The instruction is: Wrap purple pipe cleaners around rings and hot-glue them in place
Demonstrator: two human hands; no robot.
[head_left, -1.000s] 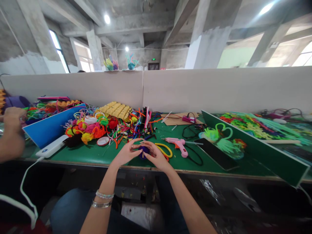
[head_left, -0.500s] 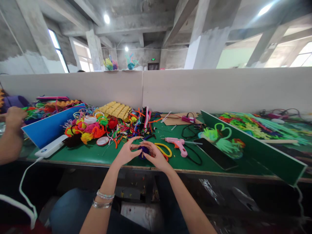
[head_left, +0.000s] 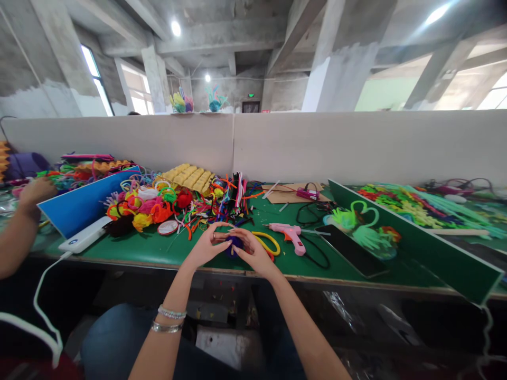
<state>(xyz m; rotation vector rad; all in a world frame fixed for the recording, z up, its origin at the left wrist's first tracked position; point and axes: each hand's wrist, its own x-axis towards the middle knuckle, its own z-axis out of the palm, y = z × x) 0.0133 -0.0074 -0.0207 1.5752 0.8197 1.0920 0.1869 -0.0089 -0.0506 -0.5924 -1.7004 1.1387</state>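
Left hand (head_left: 206, 247) and right hand (head_left: 256, 255) together, clamped on a purple piece (head_left: 234, 241).
It sits between them near the table's (head_left: 146, 250) front edge; rightward lie a yellow loop (head_left: 273, 241), then the glue gun (head_left: 289, 232), then a phone (head_left: 354, 253).

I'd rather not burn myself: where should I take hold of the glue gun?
By the handle, I'd say, coming from your side with the right hand, now holding the purple ball. The glue gun lies on its side, handle angled toward you, nozzle pointing left, away from that grip.
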